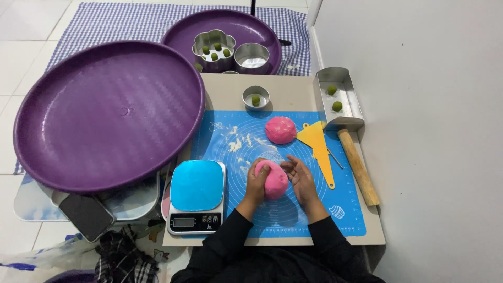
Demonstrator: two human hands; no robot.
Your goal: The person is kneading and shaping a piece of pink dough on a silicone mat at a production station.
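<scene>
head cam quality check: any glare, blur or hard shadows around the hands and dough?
Head view: even, soft light; both hands, left hand and right hand, and the pink dough lump are sharp, casting only faint shadows on the blue mat. Glare sits on the large purple tray and metal tins. Wide-angle bending shows at the edges.

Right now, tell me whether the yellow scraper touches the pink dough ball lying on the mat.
Apart. The head view shows blue mat between the yellow scraper and the pink dough ball.
</scene>
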